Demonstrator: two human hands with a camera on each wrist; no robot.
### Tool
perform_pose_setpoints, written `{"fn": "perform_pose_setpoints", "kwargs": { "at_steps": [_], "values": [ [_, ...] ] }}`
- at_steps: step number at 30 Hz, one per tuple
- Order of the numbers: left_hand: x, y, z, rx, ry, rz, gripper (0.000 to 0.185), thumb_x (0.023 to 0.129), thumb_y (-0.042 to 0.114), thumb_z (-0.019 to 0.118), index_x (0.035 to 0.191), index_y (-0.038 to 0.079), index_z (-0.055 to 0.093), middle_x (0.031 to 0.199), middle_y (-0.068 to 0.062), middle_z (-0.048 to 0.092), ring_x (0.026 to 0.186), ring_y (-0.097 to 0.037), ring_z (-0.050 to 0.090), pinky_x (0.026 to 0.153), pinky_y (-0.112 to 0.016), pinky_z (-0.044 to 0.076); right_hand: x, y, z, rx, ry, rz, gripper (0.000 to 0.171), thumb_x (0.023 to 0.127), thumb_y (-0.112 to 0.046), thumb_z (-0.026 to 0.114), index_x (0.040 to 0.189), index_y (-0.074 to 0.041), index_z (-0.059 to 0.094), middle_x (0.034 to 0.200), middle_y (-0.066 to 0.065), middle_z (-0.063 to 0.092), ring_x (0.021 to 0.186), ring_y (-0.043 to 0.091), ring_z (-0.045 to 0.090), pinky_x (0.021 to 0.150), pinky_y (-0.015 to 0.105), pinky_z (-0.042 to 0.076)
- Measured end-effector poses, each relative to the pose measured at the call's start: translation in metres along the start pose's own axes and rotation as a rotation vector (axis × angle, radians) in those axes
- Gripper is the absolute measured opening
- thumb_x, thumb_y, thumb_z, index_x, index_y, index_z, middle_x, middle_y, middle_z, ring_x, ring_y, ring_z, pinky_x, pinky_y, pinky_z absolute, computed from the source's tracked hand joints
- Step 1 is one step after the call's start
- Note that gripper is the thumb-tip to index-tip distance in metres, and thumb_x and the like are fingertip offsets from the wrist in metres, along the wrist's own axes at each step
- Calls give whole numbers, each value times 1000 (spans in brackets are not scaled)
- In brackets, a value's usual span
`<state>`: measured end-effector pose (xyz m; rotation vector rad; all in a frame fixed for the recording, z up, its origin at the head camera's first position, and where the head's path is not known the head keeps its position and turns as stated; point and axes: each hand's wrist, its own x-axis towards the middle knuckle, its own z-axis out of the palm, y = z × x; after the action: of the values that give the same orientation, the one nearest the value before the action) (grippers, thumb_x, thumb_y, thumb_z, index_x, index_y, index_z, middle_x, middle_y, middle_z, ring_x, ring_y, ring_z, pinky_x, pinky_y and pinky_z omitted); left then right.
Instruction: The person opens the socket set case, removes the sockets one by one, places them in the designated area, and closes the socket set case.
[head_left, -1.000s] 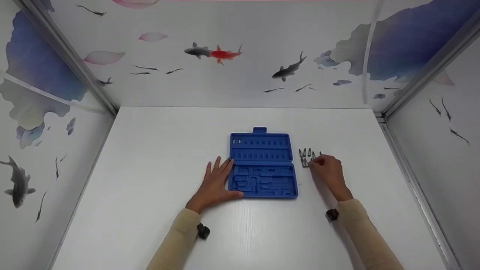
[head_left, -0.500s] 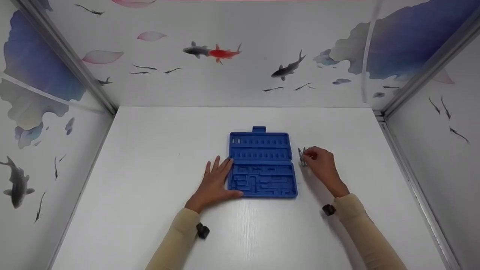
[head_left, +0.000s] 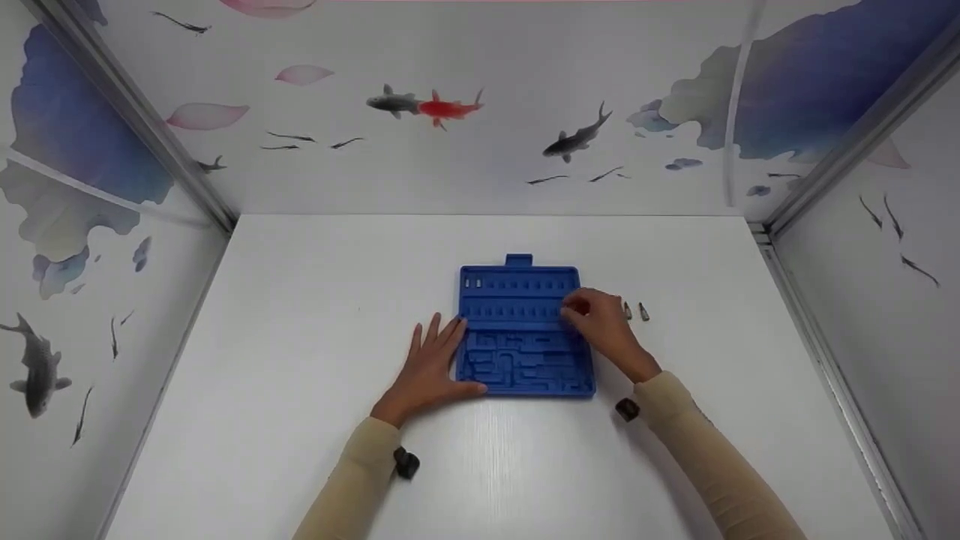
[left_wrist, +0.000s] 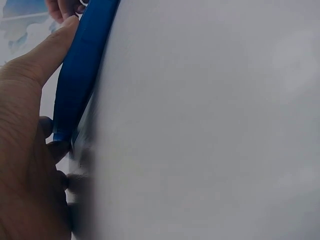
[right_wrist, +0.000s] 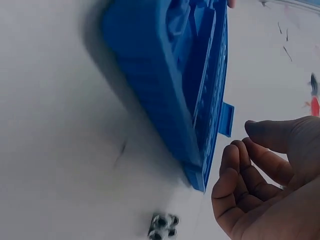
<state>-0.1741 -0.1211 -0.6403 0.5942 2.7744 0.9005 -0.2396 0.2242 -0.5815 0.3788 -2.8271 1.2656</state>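
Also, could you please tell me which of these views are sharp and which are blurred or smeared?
Head view: evenly lit and sharp on the blue plastic bit case, soft shadows only. Left wrist view: the white table is a featureless blur beside the left hand. Right wrist view: case edge smeared, small metal bits out of focus.

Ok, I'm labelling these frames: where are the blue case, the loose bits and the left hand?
Blue case [head_left: 517,300], head view, upper slotted half.
Loose bits [head_left: 635,311], head view, between the two.
Left hand [head_left: 431,367], head view, back of hand.
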Motion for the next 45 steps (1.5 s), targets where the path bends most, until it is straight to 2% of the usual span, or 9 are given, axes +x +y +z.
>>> {"fn": "perform_pose_setpoints", "kwargs": {
  "at_steps": [8,19,21,24,31,36,45],
  "values": [
    [-4,1,1,-14,8,-4,130,84,84,75,178,16,17,185,-3,15,171,-32,-8,135,-56,-12,19,-21,19,87,-141,-26,23,104,-9,77,123,2,78,113,12,79,103,27,73,92,47,61],
    [-6,-1,-3,-11,13,-4,130,84,84,74,178,15,16,185,-5,15,171,-33,-7,135,-55,-11,48,-39,48,54,-222,-135,27,104,-7,75,128,6,76,123,19,77,114,35,73,100,54,60],
    [-5,-1,-3,-2,12,-11,131,84,84,74,178,15,16,185,-4,15,171,-32,-7,135,-55,-12,53,-42,52,54,-227,-167,27,104,-6,75,128,7,76,124,21,77,114,36,73,101,55,59],
    [-3,-1,-2,8,8,-19,131,83,86,72,179,17,14,185,-3,14,171,-30,-8,135,-53,-12,58,-44,57,55,-228,-170,27,105,-8,74,129,5,76,125,20,76,116,36,72,103,55,58],
    [-2,3,1,-17,3,-6,130,85,83,74,178,16,15,185,-4,14,171,-32,-8,135,-54,-12,65,-42,67,64,-212,-112,29,106,-10,74,132,2,75,132,18,72,126,35,67,111,54,54],
    [-1,4,1,-22,-11,3,128,85,82,74,178,16,16,185,-3,15,171,-31,-8,135,-55,-13,74,-42,75,57,-177,-75,29,105,-9,75,131,2,75,132,18,72,126,35,66,112,54,54],
    [0,2,-2,-8,-5,7,129,85,82,74,178,15,16,185,-5,15,171,-32,-7,135,-56,-11,87,-46,90,-12,-166,-114,33,104,-9,75,134,6,73,134,23,71,129,39,64,116,56,49]
  ]
}}
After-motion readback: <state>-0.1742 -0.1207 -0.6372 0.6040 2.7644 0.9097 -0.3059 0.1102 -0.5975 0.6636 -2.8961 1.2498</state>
